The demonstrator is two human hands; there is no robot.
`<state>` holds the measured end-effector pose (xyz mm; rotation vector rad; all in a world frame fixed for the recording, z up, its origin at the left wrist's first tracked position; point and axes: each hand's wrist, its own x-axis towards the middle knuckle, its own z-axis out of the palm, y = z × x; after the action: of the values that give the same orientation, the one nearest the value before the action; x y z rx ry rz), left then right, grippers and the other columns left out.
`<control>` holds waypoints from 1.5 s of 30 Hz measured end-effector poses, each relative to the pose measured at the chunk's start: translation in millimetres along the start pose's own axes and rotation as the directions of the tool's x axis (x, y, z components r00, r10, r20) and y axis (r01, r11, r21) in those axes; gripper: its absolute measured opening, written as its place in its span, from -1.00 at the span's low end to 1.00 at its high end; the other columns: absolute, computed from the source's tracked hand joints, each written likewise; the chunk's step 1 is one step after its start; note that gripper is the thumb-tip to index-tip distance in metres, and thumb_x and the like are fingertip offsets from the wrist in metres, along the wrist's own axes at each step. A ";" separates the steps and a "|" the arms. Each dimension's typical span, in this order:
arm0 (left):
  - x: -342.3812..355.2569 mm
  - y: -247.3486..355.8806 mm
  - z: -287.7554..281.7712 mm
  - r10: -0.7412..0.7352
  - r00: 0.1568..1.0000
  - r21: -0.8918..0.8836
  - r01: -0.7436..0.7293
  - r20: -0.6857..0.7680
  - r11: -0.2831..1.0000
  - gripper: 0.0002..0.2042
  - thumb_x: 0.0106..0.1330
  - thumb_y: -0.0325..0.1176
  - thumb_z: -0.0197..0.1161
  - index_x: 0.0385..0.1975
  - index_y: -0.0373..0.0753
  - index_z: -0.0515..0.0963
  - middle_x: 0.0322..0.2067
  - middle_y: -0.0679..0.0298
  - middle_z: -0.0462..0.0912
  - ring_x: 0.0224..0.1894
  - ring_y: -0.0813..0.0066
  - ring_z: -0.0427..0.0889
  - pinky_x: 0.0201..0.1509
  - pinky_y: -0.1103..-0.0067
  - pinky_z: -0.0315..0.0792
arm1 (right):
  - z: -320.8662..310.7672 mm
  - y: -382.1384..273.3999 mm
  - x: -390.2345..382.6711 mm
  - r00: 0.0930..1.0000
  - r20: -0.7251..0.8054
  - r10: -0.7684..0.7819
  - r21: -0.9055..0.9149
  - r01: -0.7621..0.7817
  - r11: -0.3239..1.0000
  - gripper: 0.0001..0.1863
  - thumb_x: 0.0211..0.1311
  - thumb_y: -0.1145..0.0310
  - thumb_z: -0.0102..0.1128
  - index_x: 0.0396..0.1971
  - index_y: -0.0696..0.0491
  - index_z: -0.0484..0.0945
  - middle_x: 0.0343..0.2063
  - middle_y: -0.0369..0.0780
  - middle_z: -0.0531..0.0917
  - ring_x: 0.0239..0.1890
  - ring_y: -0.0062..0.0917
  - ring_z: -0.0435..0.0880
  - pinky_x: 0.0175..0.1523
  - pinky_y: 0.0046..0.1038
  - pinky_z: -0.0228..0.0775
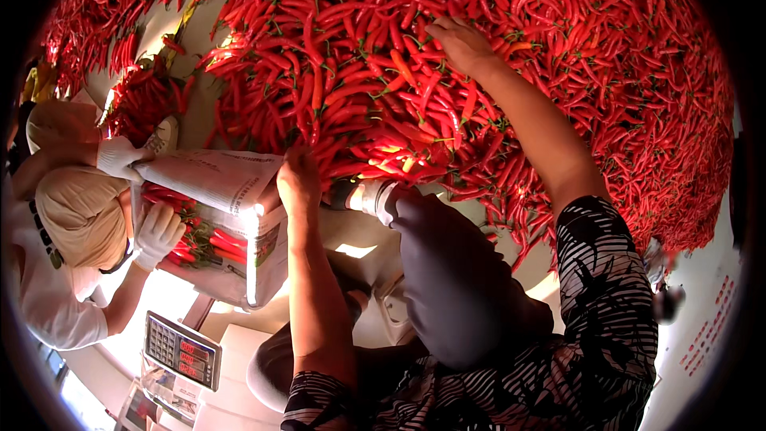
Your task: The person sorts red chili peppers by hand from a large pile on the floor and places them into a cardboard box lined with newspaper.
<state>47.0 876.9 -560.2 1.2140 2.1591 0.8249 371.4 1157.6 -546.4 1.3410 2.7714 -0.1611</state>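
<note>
A great heap of red chili peppers point(359, 100) spreads in front of me. My left hand point(299, 178) is closed at the near edge of the heap, on the right corner of a printed newspaper sheet point(215, 175); its fingertips are mostly hidden. Farther off to the right, my right hand point(463, 44) rests on the peppers with its fingers stretched out, and no pepper shows in its grasp. The sheet slants over an open box point(267, 259) lined with paper, which has chili peppers point(227, 246) inside.
A co-worker in a beige cap point(84, 211) sits at the left; one gloved hand point(120, 158) holds the sheet's far end, the other point(159, 235) is over the box. Below the box stands a scale display point(182, 351). My bent knee point(435, 247) is between my arms.
</note>
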 end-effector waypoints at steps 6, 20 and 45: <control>12.2 -10.9 23.8 -0.014 0.996 -0.103 0.004 -0.091 0.995 -0.83 0.41 -0.35 0.16 -0.21 -0.29 0.63 -0.27 -0.02 0.71 -0.20 -0.06 0.69 -0.09 0.26 0.54 | 9.3 22.4 8.9 0.987 -0.148 -0.058 0.013 0.060 0.998 -0.59 0.17 0.54 0.23 0.05 -0.05 0.64 0.03 -0.30 0.64 0.13 -0.29 0.53 0.25 -0.24 0.42; 169.9 50.7 34.0 0.600 0.800 0.219 -0.587 0.008 0.779 -0.71 0.21 -0.61 0.17 -0.07 -0.30 0.63 -0.11 0.05 0.64 -0.03 -0.04 0.61 0.07 0.25 0.51 | 28.2 -101.4 32.0 0.997 -0.081 0.005 0.203 0.012 0.979 -0.73 0.24 0.24 0.33 -0.17 0.06 0.55 -0.14 -0.17 0.55 -0.16 -0.14 0.67 -0.08 -0.12 0.53; 14.1 33.0 4.6 -0.317 0.775 -0.515 0.610 0.546 0.602 -0.46 0.50 -0.35 0.01 0.48 -0.06 0.23 -0.46 0.29 0.62 -0.55 0.64 0.51 -0.56 0.67 0.30 | -38.9 -78.6 -53.6 0.833 -0.391 0.392 0.791 0.087 0.606 -0.77 0.49 0.25 0.21 -0.10 0.11 0.62 -0.22 -0.29 0.71 -0.17 -0.60 0.67 -0.04 -0.47 0.51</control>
<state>62.1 903.9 -541.6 0.3362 1.4914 0.8921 342.8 1072.1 -497.1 2.0826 3.1042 -1.3629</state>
